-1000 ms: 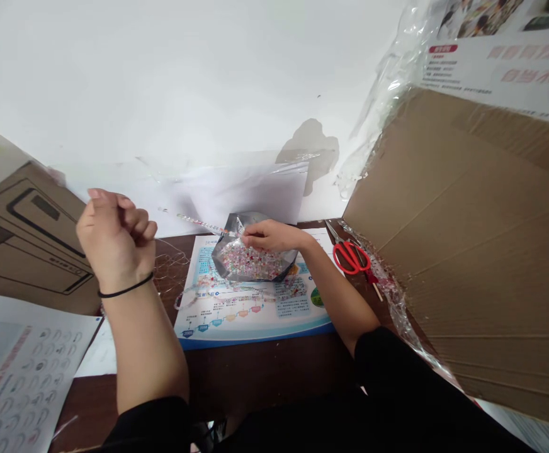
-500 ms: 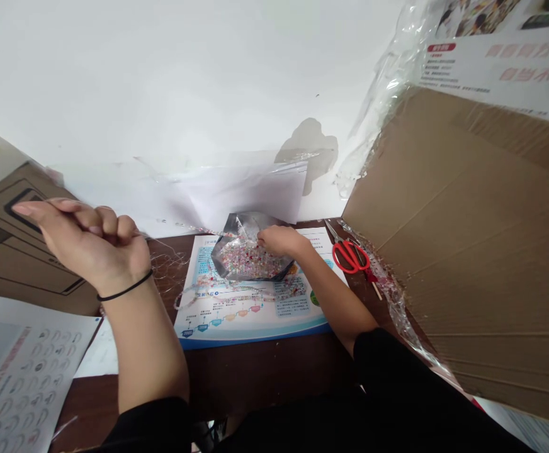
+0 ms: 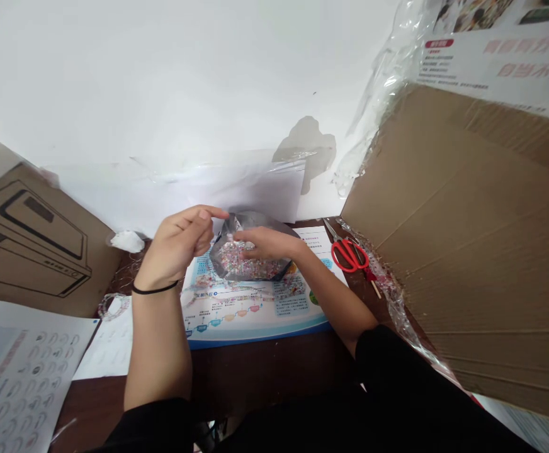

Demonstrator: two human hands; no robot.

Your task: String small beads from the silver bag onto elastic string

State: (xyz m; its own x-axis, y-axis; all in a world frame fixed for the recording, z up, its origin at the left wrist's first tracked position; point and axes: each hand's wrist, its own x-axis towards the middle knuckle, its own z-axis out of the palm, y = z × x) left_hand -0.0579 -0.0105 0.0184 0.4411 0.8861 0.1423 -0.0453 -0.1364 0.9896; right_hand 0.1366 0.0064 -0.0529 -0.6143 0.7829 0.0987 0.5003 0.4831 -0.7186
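Foil bag (image 3: 249, 264) of small loose beads (image 3: 246, 261) sits on the printed mat (image 3: 255, 321), red scissors (image 3: 349, 256) just right of it, counter (image 3: 274, 368) beneath. Right hand (image 3: 269, 243): fingers extended over the bag mouth, no clear grip. Left hand (image 3: 177, 244): fingers half-curled just beside the bag's upper edge; can't tell if they're pinching anything fine. Bag looks soft, slick and fairly light, and the beads could spill. Best hold: upper rim, not the floppy belly.
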